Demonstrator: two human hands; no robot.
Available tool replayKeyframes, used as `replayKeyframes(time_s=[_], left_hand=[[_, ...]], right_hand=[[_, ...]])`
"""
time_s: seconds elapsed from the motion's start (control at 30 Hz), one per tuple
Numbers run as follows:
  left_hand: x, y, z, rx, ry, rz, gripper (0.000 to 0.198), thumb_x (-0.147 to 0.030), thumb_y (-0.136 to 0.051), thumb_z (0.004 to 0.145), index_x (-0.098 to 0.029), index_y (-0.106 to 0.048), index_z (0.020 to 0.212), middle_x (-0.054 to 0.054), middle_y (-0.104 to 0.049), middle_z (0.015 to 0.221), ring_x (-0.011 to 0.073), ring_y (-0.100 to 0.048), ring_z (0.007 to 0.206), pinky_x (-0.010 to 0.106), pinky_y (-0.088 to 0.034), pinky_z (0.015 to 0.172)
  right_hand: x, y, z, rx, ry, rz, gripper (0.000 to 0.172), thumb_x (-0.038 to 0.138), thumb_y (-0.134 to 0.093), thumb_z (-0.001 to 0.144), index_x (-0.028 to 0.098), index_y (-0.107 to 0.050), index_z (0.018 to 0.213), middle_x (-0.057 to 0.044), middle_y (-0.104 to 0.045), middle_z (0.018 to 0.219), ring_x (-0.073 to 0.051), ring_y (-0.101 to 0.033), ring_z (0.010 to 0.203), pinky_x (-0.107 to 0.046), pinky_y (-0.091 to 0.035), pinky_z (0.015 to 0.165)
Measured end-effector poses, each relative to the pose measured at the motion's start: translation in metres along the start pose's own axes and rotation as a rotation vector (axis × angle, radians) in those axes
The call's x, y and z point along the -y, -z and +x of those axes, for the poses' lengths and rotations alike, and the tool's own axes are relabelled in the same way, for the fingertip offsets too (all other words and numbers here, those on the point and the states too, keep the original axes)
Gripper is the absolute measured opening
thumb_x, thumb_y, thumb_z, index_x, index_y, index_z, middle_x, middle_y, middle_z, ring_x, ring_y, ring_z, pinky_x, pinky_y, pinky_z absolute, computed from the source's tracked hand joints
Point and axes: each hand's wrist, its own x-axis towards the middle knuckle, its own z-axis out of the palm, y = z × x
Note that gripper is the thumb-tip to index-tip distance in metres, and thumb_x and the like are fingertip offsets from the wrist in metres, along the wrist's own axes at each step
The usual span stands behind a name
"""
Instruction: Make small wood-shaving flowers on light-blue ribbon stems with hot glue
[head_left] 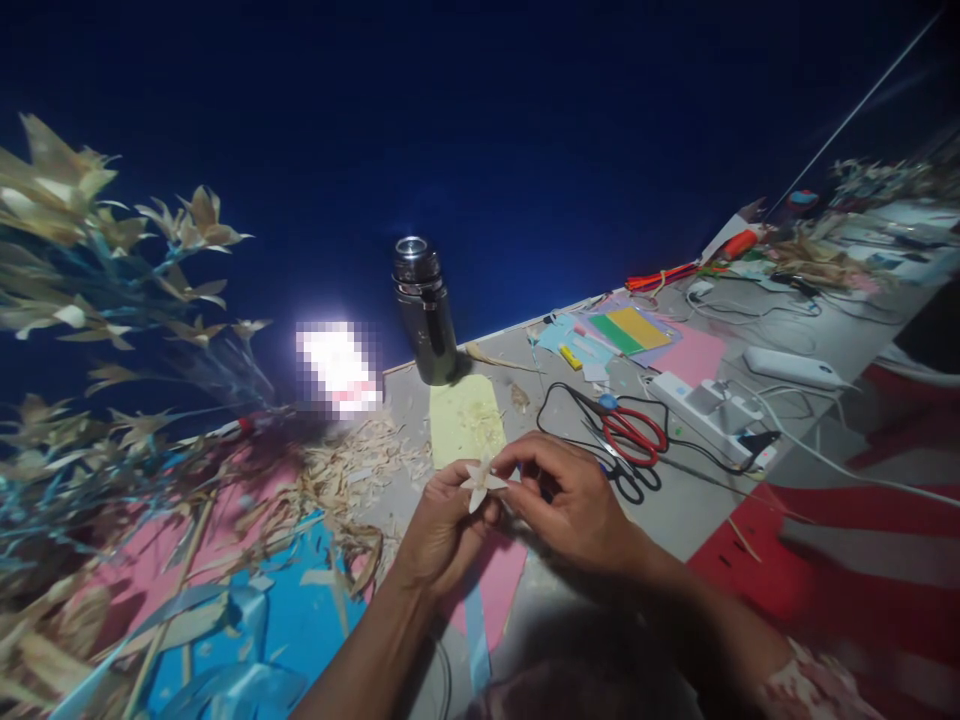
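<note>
A small cream flower (481,484) with pointed petals, apparently made of dried husk, is held between my two hands over the table. My left hand (444,522) is closed on it from below and the left, thumb against the petals. From the right, my right hand (568,492) pinches a petal edge between thumb and forefinger. Just beyond them lies a yellow sheet (450,420) with small scraps on it. Red-handled scissors (636,438) and a black-handled pair (637,482) rest right of my right hand.
A dark steel flask (427,325) stands behind the yellow sheet. Husk scraps (360,465) and a blue sheet (300,570) lie left, near tall husk flowers (202,215). A white power strip (712,415) with cables is at right, beside a red chair (765,570).
</note>
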Motion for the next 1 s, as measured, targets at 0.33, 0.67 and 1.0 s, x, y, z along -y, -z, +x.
replayKeyframes(time_s=[0.33,0.67,1.0], left_hand=[[-0.001,0.004,0.0,0.061,-0.037,0.218,0.022,-0.024,-0.093,0.062,-0.013,-0.075,0.068,0.002,-0.067,0.052,0.0119,-0.058,0.048,0.024,-0.05,0.052],[-0.002,0.009,-0.001,0.035,-0.072,0.245,0.028,-0.028,-0.096,0.057,-0.014,-0.075,0.069,0.002,-0.069,0.054,0.0099,-0.058,0.045,0.017,-0.042,0.044],[0.0,0.0,-0.008,-0.063,-0.205,0.304,0.02,-0.025,-0.091,0.065,-0.016,-0.076,0.074,-0.001,-0.069,0.056,0.0083,-0.058,0.044,0.017,-0.045,0.045]], right_hand=[[-0.007,0.005,-0.006,0.004,0.052,-0.008,0.008,0.012,-0.067,0.089,0.019,-0.069,0.093,-0.001,-0.07,0.079,-0.012,-0.059,0.064,-0.023,-0.047,0.061],[-0.002,0.013,-0.009,-0.084,0.166,0.039,0.018,0.011,-0.063,0.088,0.018,-0.069,0.104,-0.008,-0.066,0.099,-0.016,-0.062,0.078,-0.025,-0.051,0.059],[0.007,0.005,-0.006,-0.189,0.404,-0.427,0.006,0.01,-0.069,0.086,0.015,-0.07,0.089,-0.014,-0.064,0.103,-0.022,-0.059,0.085,-0.032,-0.051,0.066]])
